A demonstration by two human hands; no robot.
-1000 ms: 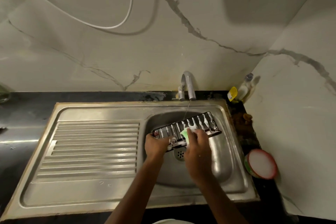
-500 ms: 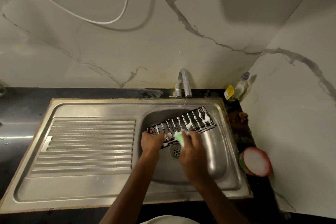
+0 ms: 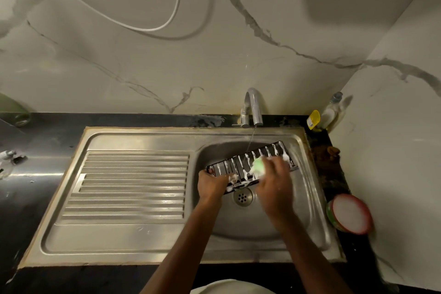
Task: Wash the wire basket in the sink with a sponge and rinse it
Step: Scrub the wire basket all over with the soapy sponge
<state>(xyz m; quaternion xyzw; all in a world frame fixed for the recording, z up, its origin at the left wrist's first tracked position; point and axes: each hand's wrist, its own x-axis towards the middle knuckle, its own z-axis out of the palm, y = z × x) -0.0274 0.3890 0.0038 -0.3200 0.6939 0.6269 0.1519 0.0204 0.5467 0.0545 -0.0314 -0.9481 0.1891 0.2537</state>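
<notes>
One wire basket (image 3: 241,167), streaked with foam, held tilted over the basin of one steel sink (image 3: 133,234). Left hand (image 3: 211,185) grips its near-left end; right hand (image 3: 274,181) presses one green sponge (image 3: 258,166) onto its bars. One tap (image 3: 253,107) runs thinly; one bottle (image 3: 331,112) stands on the counter (image 3: 31,198).

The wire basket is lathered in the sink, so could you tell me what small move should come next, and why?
Probably draw the green sponge along to the basket's far right end. The right hand presses it mid-basket, foam streaks the bars, and the left hand grips the near-left end, steadying it. Only a thin stream falls from the tap, so rinsing seems later.
</notes>
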